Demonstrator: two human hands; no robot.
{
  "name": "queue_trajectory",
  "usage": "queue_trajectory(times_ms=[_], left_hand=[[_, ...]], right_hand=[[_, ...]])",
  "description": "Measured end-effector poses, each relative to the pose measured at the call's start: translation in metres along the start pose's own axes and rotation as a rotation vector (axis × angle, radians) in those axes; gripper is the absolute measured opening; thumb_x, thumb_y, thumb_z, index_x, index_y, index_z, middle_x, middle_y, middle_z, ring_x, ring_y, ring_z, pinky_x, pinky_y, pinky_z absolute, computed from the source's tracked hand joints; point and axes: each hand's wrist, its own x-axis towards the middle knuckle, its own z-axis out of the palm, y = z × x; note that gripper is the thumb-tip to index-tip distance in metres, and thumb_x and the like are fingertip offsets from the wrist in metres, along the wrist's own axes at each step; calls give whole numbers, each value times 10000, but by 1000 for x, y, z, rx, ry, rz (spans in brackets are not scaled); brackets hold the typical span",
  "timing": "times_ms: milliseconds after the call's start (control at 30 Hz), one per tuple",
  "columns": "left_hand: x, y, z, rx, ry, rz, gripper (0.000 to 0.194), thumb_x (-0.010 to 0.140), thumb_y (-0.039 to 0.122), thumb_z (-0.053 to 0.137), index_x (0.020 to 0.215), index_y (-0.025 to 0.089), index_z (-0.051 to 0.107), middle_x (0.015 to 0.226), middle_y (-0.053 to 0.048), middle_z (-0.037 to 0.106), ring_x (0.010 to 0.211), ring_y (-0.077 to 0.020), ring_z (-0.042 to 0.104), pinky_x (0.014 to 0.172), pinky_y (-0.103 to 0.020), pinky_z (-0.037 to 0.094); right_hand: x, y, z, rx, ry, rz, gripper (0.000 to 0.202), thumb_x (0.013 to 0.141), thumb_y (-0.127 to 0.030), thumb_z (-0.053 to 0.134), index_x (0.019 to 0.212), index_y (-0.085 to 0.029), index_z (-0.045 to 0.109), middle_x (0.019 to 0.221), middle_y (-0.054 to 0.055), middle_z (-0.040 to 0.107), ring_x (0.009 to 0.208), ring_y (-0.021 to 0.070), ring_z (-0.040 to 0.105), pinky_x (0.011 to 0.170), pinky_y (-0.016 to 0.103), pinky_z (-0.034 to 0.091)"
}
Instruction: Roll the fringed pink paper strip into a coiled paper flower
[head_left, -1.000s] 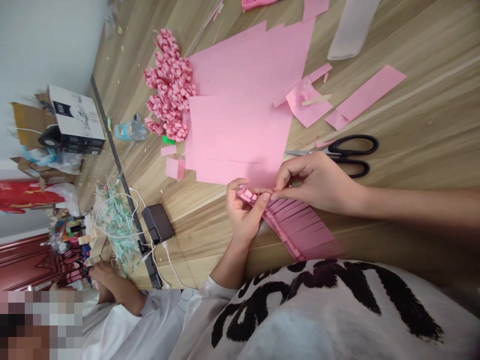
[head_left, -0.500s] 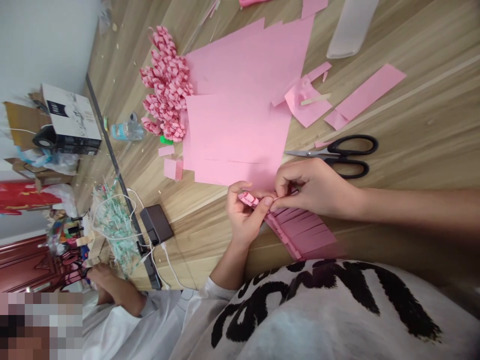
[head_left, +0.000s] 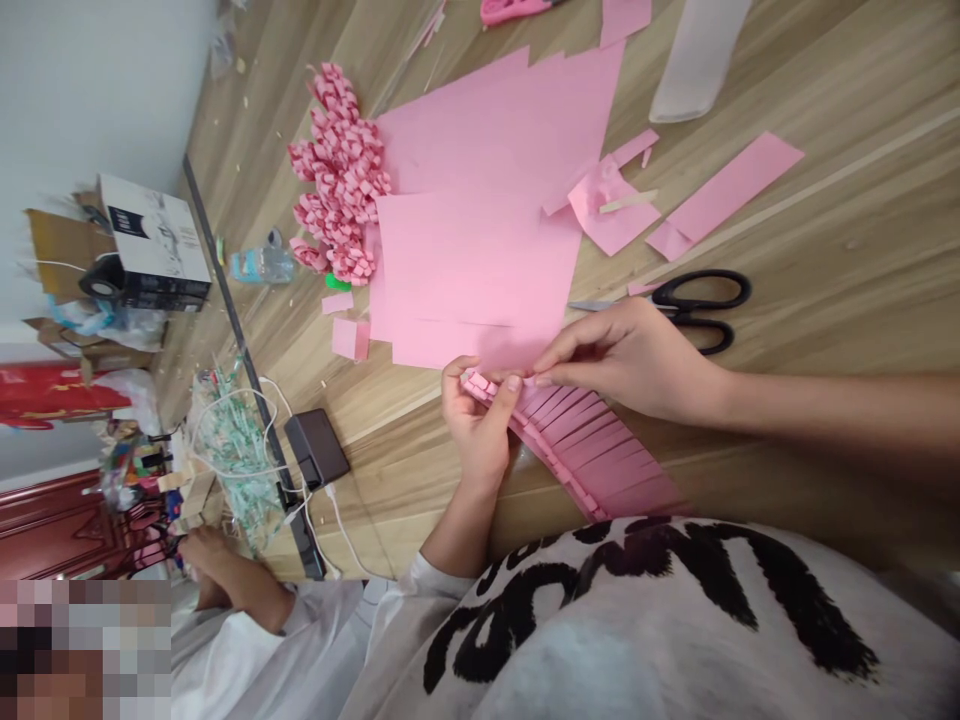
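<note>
A pink fringed paper strip (head_left: pixel 607 445) slants from my fingers down toward my shirt, its long side cut into narrow slits. Along its left edge runs a row of small folded loops. My left hand (head_left: pixel 480 432) is closed on the strip's upper end, thumb on top and fingers beneath. My right hand (head_left: pixel 641 355) has thumb and forefinger at the same edge, just right of the left thumb, with a fringe end between them. Black-handled scissors (head_left: pixel 701 295) lie just beyond my right hand, their blades partly showing. Pink paper sheets (head_left: pixel 480 250) lie beyond both hands.
Curled pink paper flowers (head_left: pixel 345 180) are heaped left of the sheets. Pink offcuts (head_left: pixel 731 190) lie to the right. A plastic bottle (head_left: pixel 262 265), a dark box with white cables (head_left: pixel 317 447) and green tinsel-like strands (head_left: pixel 240 470) are left. Another person's hands (head_left: pixel 225 570) rest lower left.
My left hand has shifted slightly left with the strip, and its looped end now lies flatter. The right fingertips have moved left along the edge. The fringe is spread wider.
</note>
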Motion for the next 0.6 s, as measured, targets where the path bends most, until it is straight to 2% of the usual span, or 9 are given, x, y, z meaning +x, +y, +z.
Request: queue_trajectory(times_ms=[100,167,367,600], left_hand=[[-1,-1,-1,19,-89,4,456,762,191,830,1088,250,518,792,60,776,720,-63,735,745,-167,565],[-1,-1,-2,21,-102,6,471,761,201,832,1097,255,506,801,58,773,721,-63,729,757,-176,564],[0,-2,-1,34,-49,-6,536,709,209,871,1095,251,501,741,86,719,694,-35,683,748,-149,544],[-1,0,1,46,23,-41,475,730,200,852,1060,229,512,744,83,711,699,-32,676,745,-151,537]], right_hand=[[1,0,0,26,12,1,86,699,-250,798,660,-187,754,664,19,757,603,129,669,574,240,520],[2,0,0,47,25,-3,112,699,-264,793,656,-178,736,653,17,746,592,121,662,566,231,521],[3,2,1,23,57,-30,76,716,-224,734,659,-175,729,651,14,743,587,119,661,566,232,512],[3,1,0,48,14,4,88,732,-250,721,739,-196,790,776,39,792,691,168,721,654,277,563]])
